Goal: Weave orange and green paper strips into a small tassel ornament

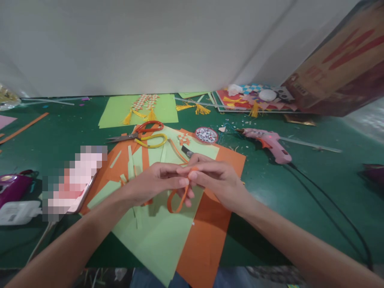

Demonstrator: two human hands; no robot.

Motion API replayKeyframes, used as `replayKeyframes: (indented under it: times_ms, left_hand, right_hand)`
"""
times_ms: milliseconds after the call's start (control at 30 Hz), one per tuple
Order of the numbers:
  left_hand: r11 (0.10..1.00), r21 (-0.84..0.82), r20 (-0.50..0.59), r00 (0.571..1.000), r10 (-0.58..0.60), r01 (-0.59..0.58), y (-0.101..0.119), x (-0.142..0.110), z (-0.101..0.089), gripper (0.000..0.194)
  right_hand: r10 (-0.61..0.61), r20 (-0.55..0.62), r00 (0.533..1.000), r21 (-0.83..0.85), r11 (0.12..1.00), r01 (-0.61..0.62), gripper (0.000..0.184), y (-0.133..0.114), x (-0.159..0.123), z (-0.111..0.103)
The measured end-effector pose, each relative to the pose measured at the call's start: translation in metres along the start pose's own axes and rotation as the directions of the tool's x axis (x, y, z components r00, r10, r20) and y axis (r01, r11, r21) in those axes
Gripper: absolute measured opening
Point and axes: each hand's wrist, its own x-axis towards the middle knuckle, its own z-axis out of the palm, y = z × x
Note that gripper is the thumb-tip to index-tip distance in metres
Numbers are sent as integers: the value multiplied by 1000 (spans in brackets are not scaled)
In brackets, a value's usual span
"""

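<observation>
Between my two hands is a thin orange paper strip (171, 203), bent into a loop that hangs below the fingers. My left hand (156, 178) pinches it from the left with thumb and fingers. Close against it, my right hand (219, 178) pinches the strip's upper part. Both hands are above light green paper sheets (168, 240) and orange sheets (207, 236). Cut green strips (131, 162) lie beside my left hand. Just beyond the fingers is a dark-tipped cutter (187, 151), and past it a small woven orange-and-white paper piece (183, 139).
Scissors (150, 134) with red and yellow handles lie behind the hands, near a round dish of small pieces (206, 135). At right rests a pink glue gun (270, 144) with its cord (336, 216). A phone (75, 180) lies left. Tasselled woven paper (146, 102) lies at the back.
</observation>
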Motion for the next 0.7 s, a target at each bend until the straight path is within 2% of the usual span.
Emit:
replayKeyframes:
  times_ms: [133,300,467,700]
  left_hand:
    - [1000,11,-12,1000,15,-15,-2,1,0,23]
    - [999,28,3,999,47,-47,-5,1,-3,18]
    - [999,36,-8,1000,27,-27,-5,0,-3,20]
    - [1000,-18,-15,1000,-4,3,-4,1,-1,18]
  right_hand:
    - [5,-57,998,77,997,0,9,-1,0,2]
    - [-31,-48,998,128,991,37,10,0,0,3]
    - [-36,-19,999,42,998,37,13,0,0,2]
    - [-73,-45,996,-90,994,69,18,-3,1,2]
